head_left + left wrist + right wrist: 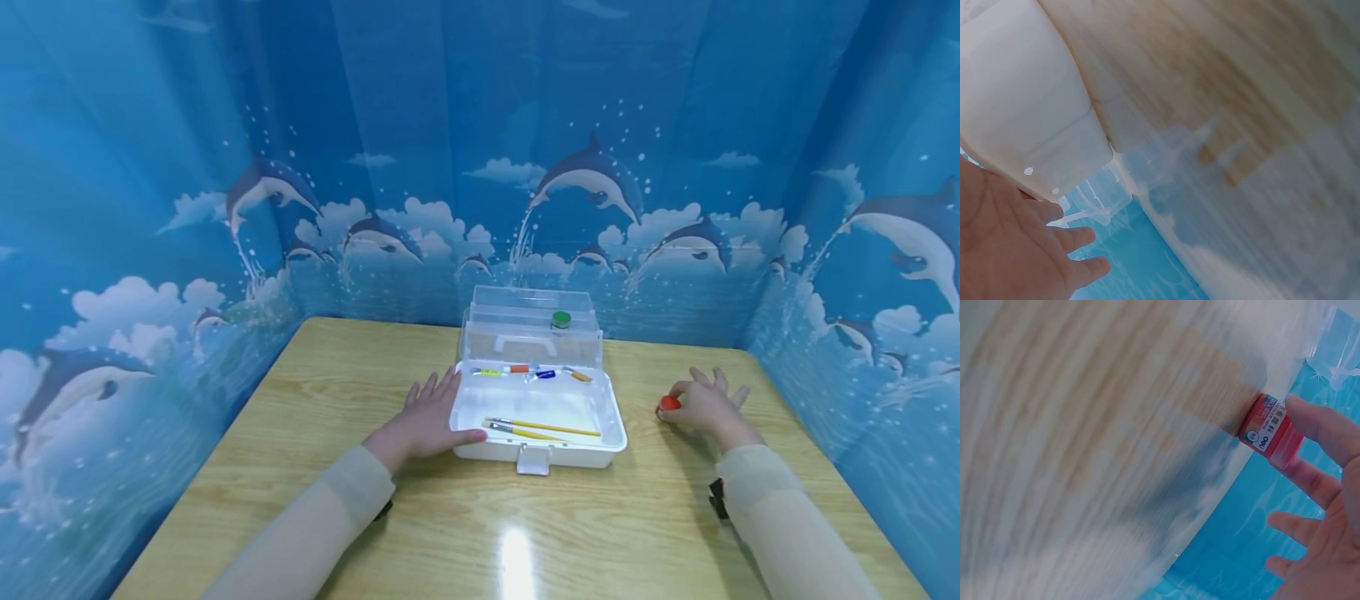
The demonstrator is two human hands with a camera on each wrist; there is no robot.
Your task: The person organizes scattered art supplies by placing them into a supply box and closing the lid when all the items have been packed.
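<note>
A small red paint jar [667,405] stands on the table at the right, its printed label [1264,424] visible in the right wrist view. My right hand [708,408] pinches it between thumb and index finger, the other fingers spread. Left of it sits a white plastic box [581,457] with its clear lid [528,300] raised. My left hand [426,421] rests against the box's left rim, fingers straight and thumb over the front corner. Inside the box lie two yellow-handled paintbrushes [558,427] and several small paint tubes [517,368].
A green-capped jar [561,319] is at the clear tray area behind the box. The wooden table [360,350] ends at blue curtains [420,100] printed with dolphins on the back and both sides. A latch [533,461] sticks out from the box's front.
</note>
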